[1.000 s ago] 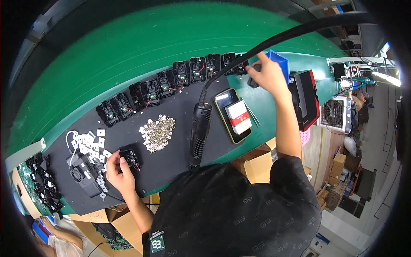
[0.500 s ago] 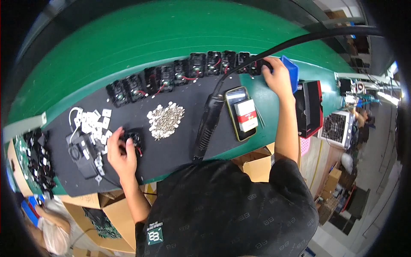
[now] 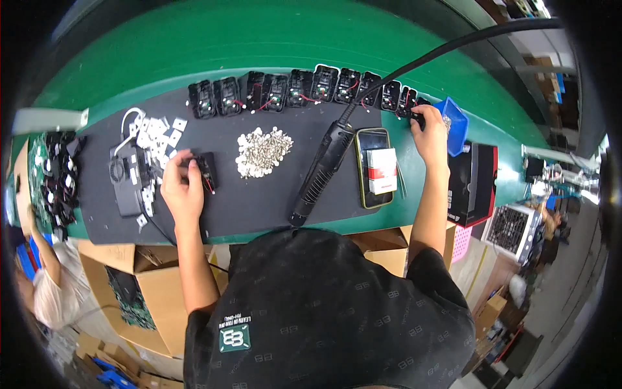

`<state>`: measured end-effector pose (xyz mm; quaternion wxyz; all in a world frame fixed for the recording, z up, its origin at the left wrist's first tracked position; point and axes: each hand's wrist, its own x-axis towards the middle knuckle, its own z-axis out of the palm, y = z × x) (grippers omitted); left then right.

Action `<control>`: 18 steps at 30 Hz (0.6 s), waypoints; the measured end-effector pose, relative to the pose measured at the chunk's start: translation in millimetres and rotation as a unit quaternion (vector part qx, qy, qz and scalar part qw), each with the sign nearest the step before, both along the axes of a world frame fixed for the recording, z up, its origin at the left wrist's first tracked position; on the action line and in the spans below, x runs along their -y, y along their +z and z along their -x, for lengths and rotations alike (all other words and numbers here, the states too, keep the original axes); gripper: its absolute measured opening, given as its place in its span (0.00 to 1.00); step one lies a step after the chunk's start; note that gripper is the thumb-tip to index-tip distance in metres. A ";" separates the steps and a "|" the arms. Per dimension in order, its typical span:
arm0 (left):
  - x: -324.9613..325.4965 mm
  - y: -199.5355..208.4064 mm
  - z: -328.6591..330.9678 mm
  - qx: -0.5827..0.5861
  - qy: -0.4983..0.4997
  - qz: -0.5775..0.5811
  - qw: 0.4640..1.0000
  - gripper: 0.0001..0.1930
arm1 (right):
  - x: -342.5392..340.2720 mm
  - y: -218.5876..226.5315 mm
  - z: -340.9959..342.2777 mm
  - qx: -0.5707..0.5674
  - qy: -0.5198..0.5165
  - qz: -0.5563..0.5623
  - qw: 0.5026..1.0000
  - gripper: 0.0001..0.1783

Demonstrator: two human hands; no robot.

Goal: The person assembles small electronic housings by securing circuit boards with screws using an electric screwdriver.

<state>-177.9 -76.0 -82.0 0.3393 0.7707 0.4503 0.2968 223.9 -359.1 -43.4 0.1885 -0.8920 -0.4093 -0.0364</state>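
My left hand [image 3: 182,188] is curled round a black plastic housing [image 3: 207,172] with a bit of red wire, lying on the dark mat left of a pile of small silvery metal parts [image 3: 264,152]. At the far right, my right hand [image 3: 430,135] has its thumb and fingers closed on a small black part [image 3: 419,119], probably the last housing of the row; the fingers partly hide it. A curved row of open black housings [image 3: 275,93] with circuit boards and red wires runs along the back. A blue bin [image 3: 459,126] holding small parts stands beside my right hand.
White square pieces [image 3: 157,135] lie by a dark grey box with a cable [image 3: 127,188]. A thick black handheld tool [image 3: 322,172] on a hose crosses the mat. Near it are a phone [image 3: 364,200] under a white-and-red pack [image 3: 381,170], and an open black box [image 3: 473,185].
The whole view has shifted, so the bench sits higher and further right in it. Both hands stay at about the same places on the bench.
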 end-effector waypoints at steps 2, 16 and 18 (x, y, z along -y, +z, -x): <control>2.0 0.8 -3.6 0.031 0.020 -0.017 0.999 0.12 | 1.0 -4.0 -5.4 0.032 0.035 -0.028 0.998 0.16; 0.7 13.6 2.6 0.079 -0.070 0.045 0.993 0.21 | -56.8 31.0 190.4 -0.450 -0.074 -0.268 0.848 0.39; -3.0 20.7 1.6 0.066 -0.101 0.061 0.991 0.20 | -61.1 7.0 221.5 -0.516 -0.045 -0.322 0.793 0.41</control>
